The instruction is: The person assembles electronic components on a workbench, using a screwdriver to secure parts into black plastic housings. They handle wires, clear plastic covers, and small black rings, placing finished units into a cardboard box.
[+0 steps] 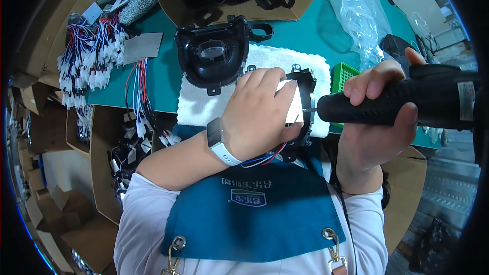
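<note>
My left hand point(257, 109) is closed over a black plastic housing point(307, 82), pressing a flat white plate point(294, 103) against it. Much of both parts is hidden under my fingers. Red, blue and white wires point(272, 157) come out below that hand. In my right hand point(369, 127) is a black electric screwdriver point(433, 97), held level with its bit pointing left. The bit's tip meets the right side of the housing; whether a screw is there, I cannot tell. Beyond my left hand, a black bowl-shaped shell point(211, 53) rests on a white towel point(198, 104).
A cardboard box point(234, 18) of black parts stands at the back. Bundled wire harnesses point(91, 61) with white connectors hang at the left, beside a grey plate point(143, 47) with wires. A green basket point(345, 75) and clear plastic bag point(359, 25) lie on the right.
</note>
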A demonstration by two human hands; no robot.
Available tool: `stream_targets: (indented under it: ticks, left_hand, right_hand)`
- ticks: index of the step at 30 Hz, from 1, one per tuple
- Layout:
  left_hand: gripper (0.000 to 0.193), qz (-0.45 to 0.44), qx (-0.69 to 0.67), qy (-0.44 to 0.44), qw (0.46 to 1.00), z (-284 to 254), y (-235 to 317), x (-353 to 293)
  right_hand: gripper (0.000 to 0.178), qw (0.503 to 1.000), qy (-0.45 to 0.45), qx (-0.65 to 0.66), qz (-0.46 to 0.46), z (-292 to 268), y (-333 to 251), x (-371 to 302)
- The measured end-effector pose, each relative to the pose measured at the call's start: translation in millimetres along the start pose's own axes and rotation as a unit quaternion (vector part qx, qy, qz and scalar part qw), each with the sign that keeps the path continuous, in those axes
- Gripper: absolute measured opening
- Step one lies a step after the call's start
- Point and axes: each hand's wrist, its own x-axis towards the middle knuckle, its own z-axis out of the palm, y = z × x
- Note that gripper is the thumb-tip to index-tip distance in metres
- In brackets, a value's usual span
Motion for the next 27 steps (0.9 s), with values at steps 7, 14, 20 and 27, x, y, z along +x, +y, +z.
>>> stream_targets:
  ticks: [7,14,20,27]
  left_hand:
    - [0.058,-0.001,-0.021,0.009,1.000,1.8,-1.5,-0.4]
    - [0.058,0.002,-0.034,0.005,0.999,3.1,-3.9,-1.9]
    - [0.053,0.009,-0.026,-0.013,1.000,4.4,-5.5,-1.4]
    - [0.050,0.006,-0.018,-0.019,1.000,6.0,-3.6,-3.0]
  right_hand:
    - [0.066,0.999,-0.018,-0.025,0.008,5.4,7.7,1.0]
    - [0.069,0.997,-0.042,-0.061,0.001,12.1,8.1,1.9]
    - [0.072,0.993,-0.102,-0.055,0.019,13.5,11.5,1.7]
    - [0.070,0.994,-0.109,-0.018,0.024,14.6,18.8,5.0]
